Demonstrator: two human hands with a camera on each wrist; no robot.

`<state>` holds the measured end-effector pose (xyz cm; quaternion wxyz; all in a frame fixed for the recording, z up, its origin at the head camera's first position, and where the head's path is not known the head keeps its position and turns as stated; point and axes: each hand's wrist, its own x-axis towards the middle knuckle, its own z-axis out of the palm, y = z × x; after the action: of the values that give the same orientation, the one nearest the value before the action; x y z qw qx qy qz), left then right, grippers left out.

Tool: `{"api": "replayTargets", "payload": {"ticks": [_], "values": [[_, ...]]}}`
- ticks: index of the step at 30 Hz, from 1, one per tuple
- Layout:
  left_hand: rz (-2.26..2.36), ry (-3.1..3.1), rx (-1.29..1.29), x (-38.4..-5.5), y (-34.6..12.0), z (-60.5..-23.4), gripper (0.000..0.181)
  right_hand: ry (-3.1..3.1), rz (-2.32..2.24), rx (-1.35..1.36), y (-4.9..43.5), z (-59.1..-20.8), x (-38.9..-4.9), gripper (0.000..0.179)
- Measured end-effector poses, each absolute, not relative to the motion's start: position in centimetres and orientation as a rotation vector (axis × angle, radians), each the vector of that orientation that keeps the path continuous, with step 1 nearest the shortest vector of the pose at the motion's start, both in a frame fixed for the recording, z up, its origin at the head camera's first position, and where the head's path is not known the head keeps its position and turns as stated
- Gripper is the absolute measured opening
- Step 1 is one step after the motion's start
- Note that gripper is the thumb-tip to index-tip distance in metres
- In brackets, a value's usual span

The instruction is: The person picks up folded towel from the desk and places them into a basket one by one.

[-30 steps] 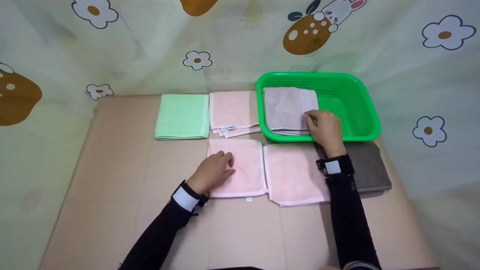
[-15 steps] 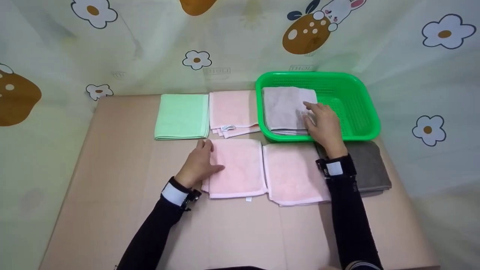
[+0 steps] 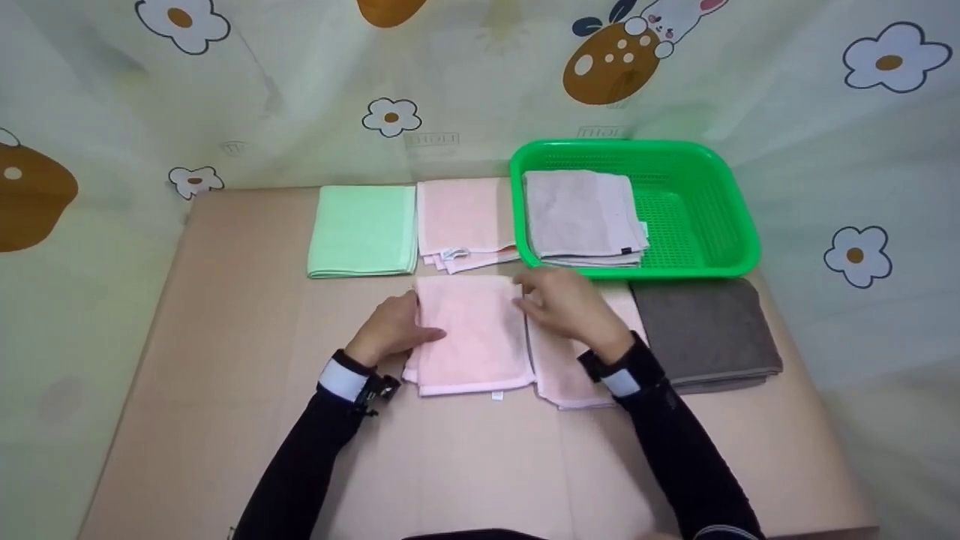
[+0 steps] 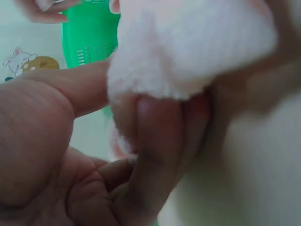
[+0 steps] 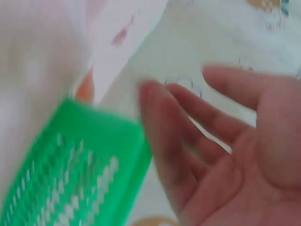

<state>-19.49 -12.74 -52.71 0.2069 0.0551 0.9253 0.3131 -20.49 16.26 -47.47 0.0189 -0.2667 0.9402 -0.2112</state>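
Note:
A folded pink towel (image 3: pixel 480 345) lies at the front middle of the table. My left hand (image 3: pixel 386 330) pinches its left edge, thumb on top and fingers underneath. In the left wrist view, the pale towel edge (image 4: pixel 188 52) sits between thumb and fingers. My right hand (image 3: pixel 574 307) hovers by the same towel's upper right corner. Its fingers are loosely bent and apart, holding nothing, as the right wrist view shows beside the green basket (image 5: pixel 70 165). Partly under the right hand lies a second folded pink towel (image 3: pixel 574 379).
Folded grey towels (image 3: pixel 577 214) lie in the left part of the green basket (image 3: pixel 675 273) at the back right. A dark grey towel (image 3: pixel 709 334) lies in front of it. Left of the basket are a pinkish towel (image 3: pixel 465 214) and a mint green towel (image 3: pixel 364 229).
My right hand has left the grey towels in the basket and come down left to the pink towel. My left hand has moved left and taken the towel's left edge.

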Motion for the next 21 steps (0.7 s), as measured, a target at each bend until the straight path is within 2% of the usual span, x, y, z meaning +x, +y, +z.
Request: {"api": "replayTargets", "payload": {"ticks": [3, 6, 14, 15, 21], "values": [[0.873, 2.556, 0.213, -19.6, -12.9, -52.9, 0.071, 2.769, -0.557, -0.837, 15.4, -49.0, -20.3, 0.053], [0.885, 2.534, 0.227, -19.7, -13.0, -53.0, 0.06, 2.675, -0.528, -0.797, 15.4, -50.8, -20.8, 0.067], [0.919, 2.473, 0.228, -20.0, -13.3, -53.1, 0.051, 2.659, -0.768, -0.763, 15.7, -52.5, -22.1, 0.076], [0.928, 2.469, 0.23, -20.0, -13.4, -53.1, 0.05, 2.671, -0.783, -0.771, 15.7, -52.6, -22.1, 0.075], [0.998, 2.448, 0.225, -20.1, -13.6, -53.3, 0.037, 2.728, -0.732, -0.868, 15.5, -52.8, -22.3, 0.025]]}}
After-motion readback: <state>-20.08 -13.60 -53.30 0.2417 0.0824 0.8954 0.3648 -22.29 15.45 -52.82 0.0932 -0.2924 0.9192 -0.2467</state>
